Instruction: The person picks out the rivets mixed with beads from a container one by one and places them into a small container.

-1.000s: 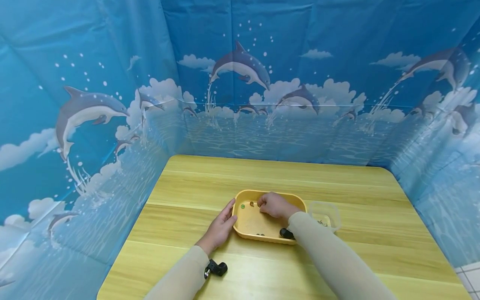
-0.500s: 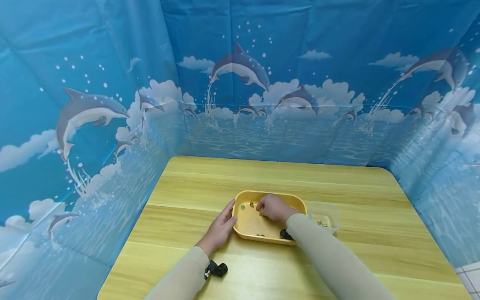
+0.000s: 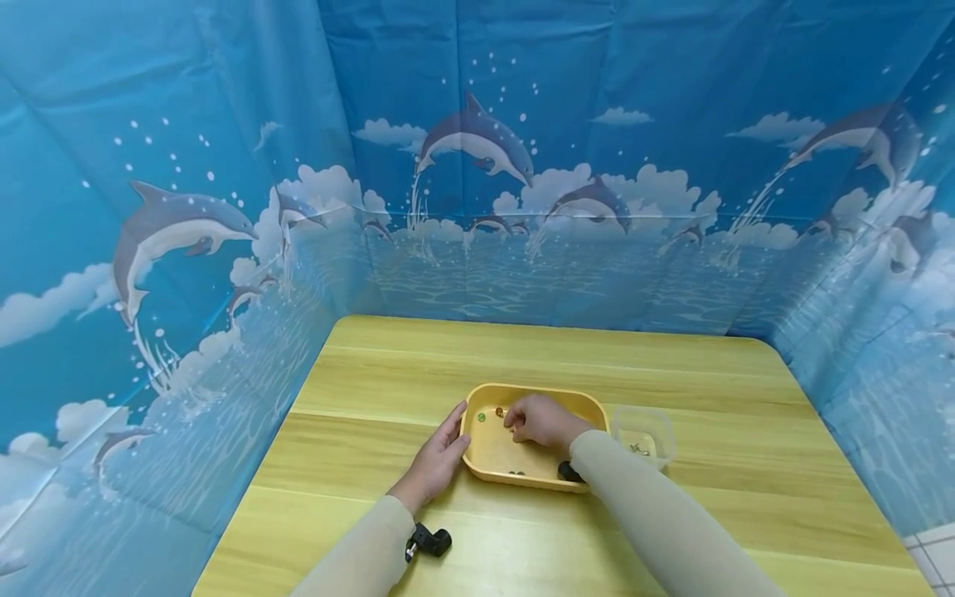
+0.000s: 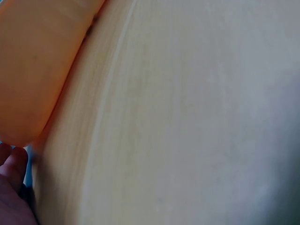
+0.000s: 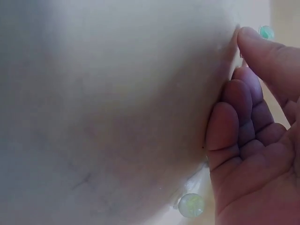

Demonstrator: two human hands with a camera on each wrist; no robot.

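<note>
My left hand rests against the left end of the yellow tray, fingers fairly straight along its outer wall and thumb at the rim. In the left wrist view, the fingers touch the tray's corner. Inside the tray, my right hand pinches a tiny gold-brown piece between thumb and fingertips; its kind is too small to tell. Left of these fingertips lie an amber marble and a green marble. Two dark marbles sit by the near wall. A pale green marble shows in the right wrist view.
A clear plastic box stands right of the tray, holding several small metallic pieces. Both are on a wood-grain table. A blue dolphin-print curtain rises behind and at the sides. A black wrist camera juts from the left sleeve.
My right hand has drawn slightly toward the near side of the tray, the small gold-brown piece moving along at its fingertips. The left hand keeps its place on the tray.
</note>
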